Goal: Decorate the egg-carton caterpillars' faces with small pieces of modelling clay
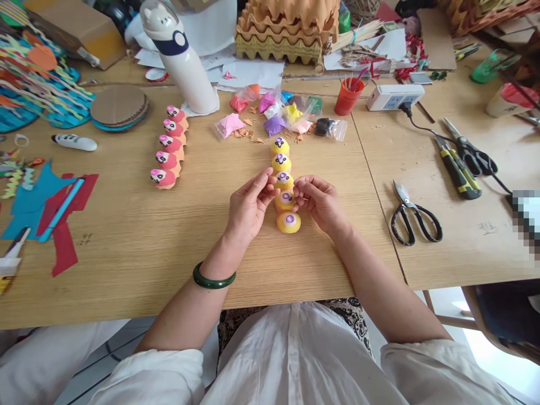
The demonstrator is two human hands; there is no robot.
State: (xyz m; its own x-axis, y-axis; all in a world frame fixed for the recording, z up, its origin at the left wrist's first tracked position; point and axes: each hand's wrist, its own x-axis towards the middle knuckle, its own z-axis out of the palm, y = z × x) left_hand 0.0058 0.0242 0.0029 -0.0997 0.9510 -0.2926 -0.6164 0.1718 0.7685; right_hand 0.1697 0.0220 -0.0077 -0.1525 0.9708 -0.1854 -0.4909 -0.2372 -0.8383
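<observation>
Near the middle of the light wooden counter (202,219), between the left hand (247,211) and the right hand (323,202), a straight row of five domed yellow cups (283,180), egg-carton in shape, pointing away from the near edge. On the three far cups, small black marks with purple rounds on pale patches; on the nearest cup, a purple ring on a pale oval. Left hand close beside the row, thumb and forefinger drawn together at the tips. Right hand on the opposite side, thumb and forefinger likewise brought together. Cannot tell about anything tiny pinched in either of the hands, nor about contact with the cups. Around the left wrist, a smooth dark green bangle (214,283).

Beyond the far end of the row, a loose cluster of clear plastic packets with brightly coloured filling (275,125), amid torn orange scraps (242,134). Off to the left, a matching row of five pinkish-red domed cups (169,144). Behind, a tall white bottle with a navy band (192,76) and a stack of orange and yellow egg trays (280,34). Toward the right, a red plastic cup holding thin sticks (348,102), a white power strip (390,97) and black-handled scissors (405,202), blades slightly parted.
</observation>
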